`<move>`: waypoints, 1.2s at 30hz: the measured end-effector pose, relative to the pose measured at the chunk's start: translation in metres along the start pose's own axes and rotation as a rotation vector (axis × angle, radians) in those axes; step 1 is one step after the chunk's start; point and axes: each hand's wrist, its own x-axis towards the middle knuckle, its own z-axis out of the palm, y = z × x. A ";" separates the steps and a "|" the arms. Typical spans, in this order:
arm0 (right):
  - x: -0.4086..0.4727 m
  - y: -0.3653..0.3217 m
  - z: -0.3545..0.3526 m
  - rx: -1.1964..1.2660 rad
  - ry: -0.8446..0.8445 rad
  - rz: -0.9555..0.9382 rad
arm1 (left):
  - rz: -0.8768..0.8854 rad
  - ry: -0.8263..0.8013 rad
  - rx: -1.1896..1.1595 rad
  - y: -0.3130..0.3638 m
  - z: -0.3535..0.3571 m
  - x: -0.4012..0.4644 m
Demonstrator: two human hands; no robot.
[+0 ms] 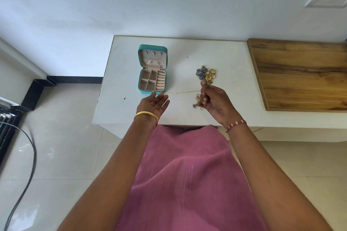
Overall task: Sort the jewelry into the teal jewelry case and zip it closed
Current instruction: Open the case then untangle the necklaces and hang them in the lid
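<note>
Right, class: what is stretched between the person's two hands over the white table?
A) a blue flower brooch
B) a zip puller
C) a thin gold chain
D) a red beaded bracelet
C: a thin gold chain runs from the fingers of the open left hand to the right hand, which pinches it, just in front of the open teal case.

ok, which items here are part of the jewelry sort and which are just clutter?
Job:
teal jewelry case, open
gold chain, stretched between left hand and right hand
jewelry pile
small pieces by the right hand

Lying about:
wooden board
black cable on the floor
</note>
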 end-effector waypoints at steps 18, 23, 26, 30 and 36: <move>-0.010 0.012 0.034 -0.717 -0.019 -0.281 | 0.302 -0.081 0.532 -0.021 0.010 -0.022; -0.018 0.016 0.041 -0.849 0.011 -0.339 | 0.356 -0.063 0.616 -0.022 0.014 -0.030; -0.024 0.014 0.044 -0.915 0.032 -0.396 | 0.374 -0.045 0.647 -0.021 0.014 -0.032; -0.029 0.014 0.047 -0.947 0.106 -0.456 | 0.386 -0.033 0.672 -0.021 0.018 -0.037; -0.035 0.011 0.048 -0.997 0.144 -0.534 | 0.313 -0.057 0.652 -0.019 0.020 -0.041</move>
